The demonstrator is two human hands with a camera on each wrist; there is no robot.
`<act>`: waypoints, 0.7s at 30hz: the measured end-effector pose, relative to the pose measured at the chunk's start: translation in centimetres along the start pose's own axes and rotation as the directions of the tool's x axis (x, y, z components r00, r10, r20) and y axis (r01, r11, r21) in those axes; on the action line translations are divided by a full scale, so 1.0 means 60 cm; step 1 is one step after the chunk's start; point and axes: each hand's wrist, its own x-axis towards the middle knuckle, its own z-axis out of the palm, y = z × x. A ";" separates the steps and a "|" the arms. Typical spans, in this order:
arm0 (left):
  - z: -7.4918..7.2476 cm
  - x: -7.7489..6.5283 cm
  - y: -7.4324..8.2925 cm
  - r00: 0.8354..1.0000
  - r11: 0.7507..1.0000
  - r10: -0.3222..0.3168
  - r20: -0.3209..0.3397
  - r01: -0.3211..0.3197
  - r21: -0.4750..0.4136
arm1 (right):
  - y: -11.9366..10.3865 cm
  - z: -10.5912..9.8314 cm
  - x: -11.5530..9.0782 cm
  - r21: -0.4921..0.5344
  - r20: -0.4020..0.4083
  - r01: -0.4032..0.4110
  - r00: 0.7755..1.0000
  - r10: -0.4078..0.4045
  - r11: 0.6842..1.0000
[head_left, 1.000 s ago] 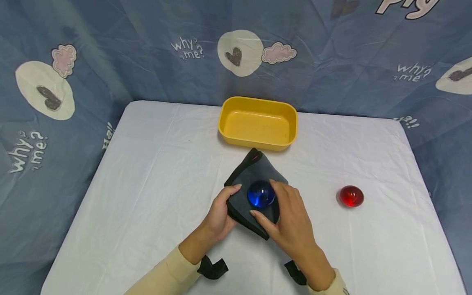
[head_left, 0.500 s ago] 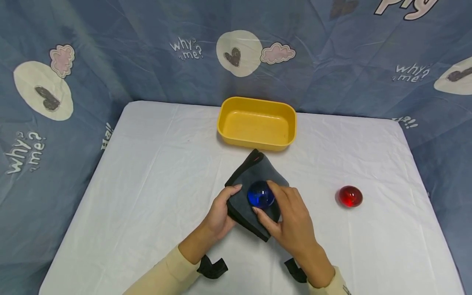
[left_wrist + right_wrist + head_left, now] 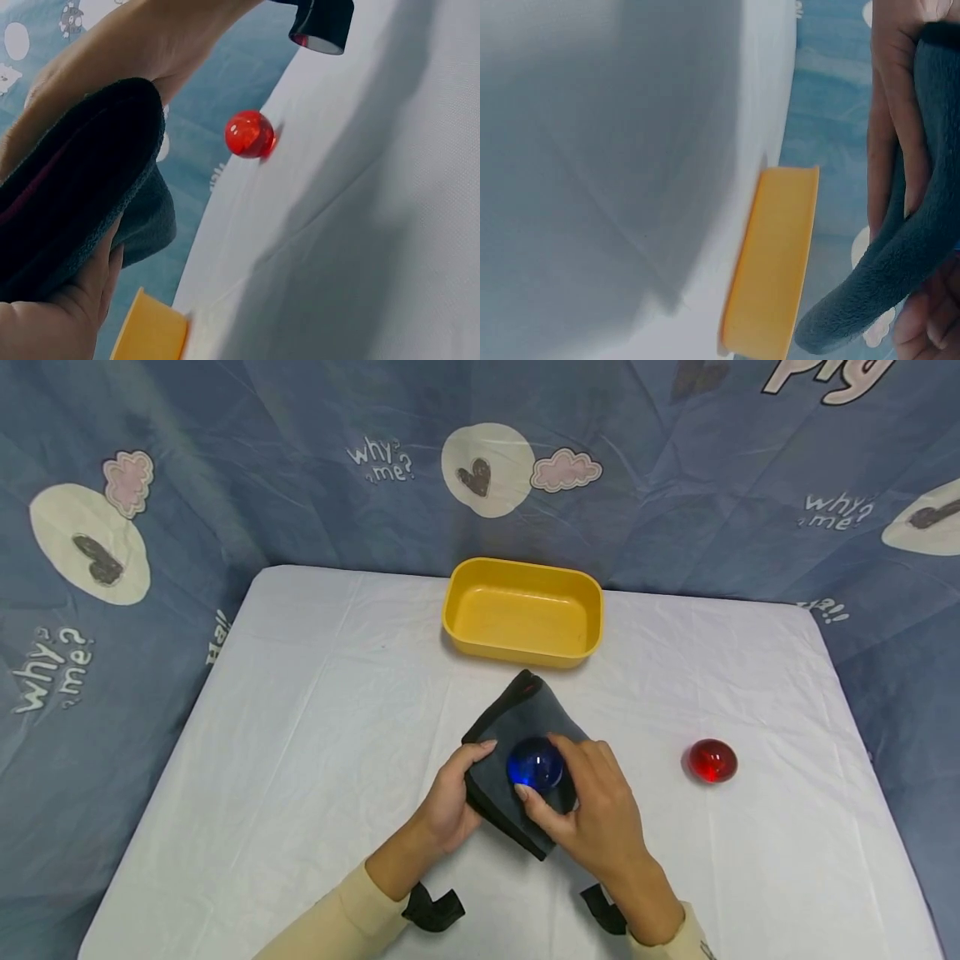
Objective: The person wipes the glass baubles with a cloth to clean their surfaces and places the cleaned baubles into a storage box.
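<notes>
My left hand (image 3: 450, 797) grips a folded dark grey cloth (image 3: 491, 781) by its left side, thumb on top and fingers underneath. A clear blue ball (image 3: 535, 764) lies against the cloth's upper face. Thumb and fingers of my right hand (image 3: 600, 806) pinch this ball from the right. From the left wrist, the fuzzy cloth (image 3: 161, 214) shows in thick folds and hides the blue ball. In the right wrist view, fingers reach under the cloth (image 3: 907, 262), which is raised above the table.
Behind the cloth stands a yellow rectangular tray (image 3: 517, 649) with nothing in it. To the right, a clear red ball (image 3: 712, 760) sits on the white-covered table (image 3: 300, 718). A blue printed curtain (image 3: 300, 527) hangs behind the table's far edge.
Both hands have come slightly toward me with the cloth and blue ball. The right thumb has closed in on the ball's lower edge. Tray and red ball stay put.
</notes>
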 end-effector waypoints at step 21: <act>-0.003 0.000 0.008 1.000 1.000 0.016 -0.013 -0.016 -0.025 | -0.008 0.003 0.007 0.050 -0.030 0.073 0.997 -0.072 0.996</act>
